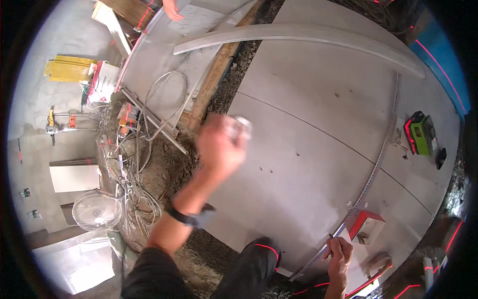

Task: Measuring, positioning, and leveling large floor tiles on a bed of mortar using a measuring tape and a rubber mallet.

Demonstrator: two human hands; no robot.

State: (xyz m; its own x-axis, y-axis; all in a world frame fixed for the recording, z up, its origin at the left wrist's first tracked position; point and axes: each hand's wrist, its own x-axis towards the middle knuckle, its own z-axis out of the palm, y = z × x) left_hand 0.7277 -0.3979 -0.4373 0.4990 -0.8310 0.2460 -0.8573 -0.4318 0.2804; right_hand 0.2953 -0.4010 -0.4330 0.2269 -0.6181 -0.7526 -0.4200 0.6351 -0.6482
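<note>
My left hand (221, 144), with a dark watch band on its wrist, is raised over the large grey tile panel (308, 164). Its closed fingers grip a shiny whitish roundish object (242, 128), too blurred to name. At the lower right my right hand (339, 255) pinches a short dark stick (329, 236), perhaps a pencil. The stick's tip is by a long narrow tape measure blade (369, 183) that lies across the panels. Just right of that hand stands a small red box (362, 225), its pale inside showing.
A green and black laser level (420, 133) throws red lines at the right. A long pale bar (298, 33) crosses the far side. Another person's hand (172, 9) shows at the top. Tangled cables (134, 194), a fan (97, 211) and a drill (52, 122) are to the left.
</note>
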